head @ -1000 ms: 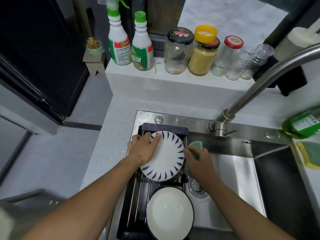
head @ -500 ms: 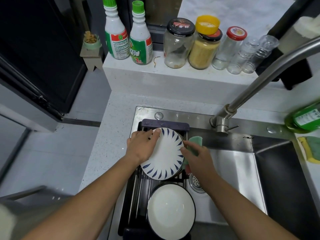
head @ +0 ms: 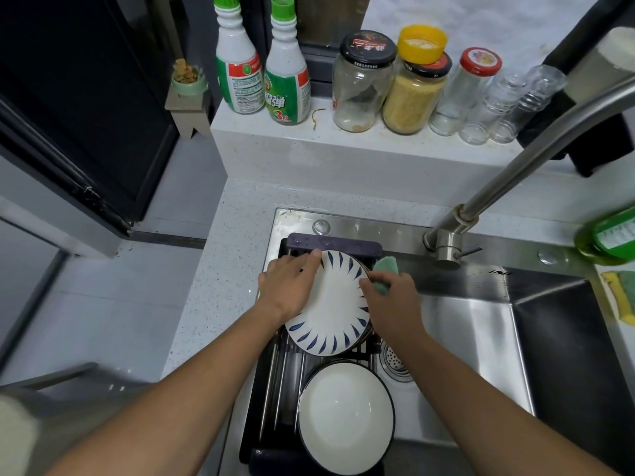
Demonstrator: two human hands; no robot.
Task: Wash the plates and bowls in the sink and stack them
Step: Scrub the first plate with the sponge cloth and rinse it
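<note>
A white plate with blue dashes round its rim [head: 331, 312] lies over the dark drying rack [head: 275, 379] at the left of the steel sink [head: 481, 324]. My left hand [head: 288, 286] grips the plate's left edge, thumb on its upper rim. My right hand [head: 391, 297] holds a green sponge [head: 386, 269] against the plate's right edge. Darker dishes show just beneath the plate's right side. A white bowl with a dark rim [head: 345, 415] sits on the rack nearer to me.
The faucet [head: 515, 180] arches over the sink from the back. A drain strainer [head: 395, 364] lies right of the rack. A ledge behind carries two spray bottles [head: 261, 70] and several jars [head: 412, 84]. A green soap bottle [head: 611, 235] and a sponge [head: 622, 297] sit at the right.
My right hand has shifted up along the plate's right edge with the sponge. The left hand's thumb now lies on the upper rim. The view has tilted slightly down.
</note>
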